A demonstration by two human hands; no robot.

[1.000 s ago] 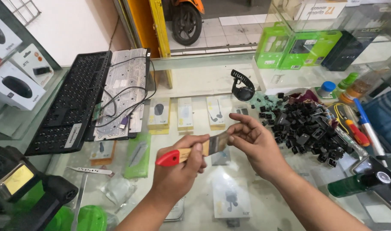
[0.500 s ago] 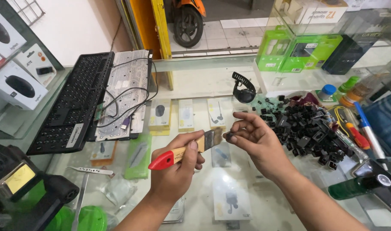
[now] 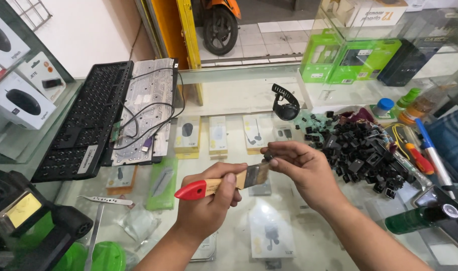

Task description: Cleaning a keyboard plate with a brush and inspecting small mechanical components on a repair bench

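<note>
Over the counter: a glass-topped display counter (image 3: 229, 108) runs under both hands, packaged goods showing through the pane
Keyboard: a black keyboard frame (image 3: 81, 125) lies at far left, its long axis running away from the person, with a grey backing plate (image 3: 148, 105) and loose cable just beside it
Keycap heap: a pile of black keycaps (image 3: 362, 153) sits right of the right hand, near it but apart
Left hand: the left hand (image 3: 209, 206) is clenched around the wooden handle of a paintbrush (image 3: 224, 183)
Brush axis: the paintbrush lies nearly level, red handle tip pointing left, bristles pointing right and slightly up toward the other hand
Right hand: the right hand (image 3: 301, 170) pinches a small black keycap (image 3: 267, 157) between thumb and fingertips, the rest of the fingers curled loosely
Key relation: the small black keycap sits at the bristle end, touching or just short of it; I cannot tell which, so the right hand carries the piece and the left brings the brush in from the left
Odds: a black wristwatch (image 3: 285, 105) stands behind the hands, a red-handled screwdriver (image 3: 414, 153) at far right
</note>
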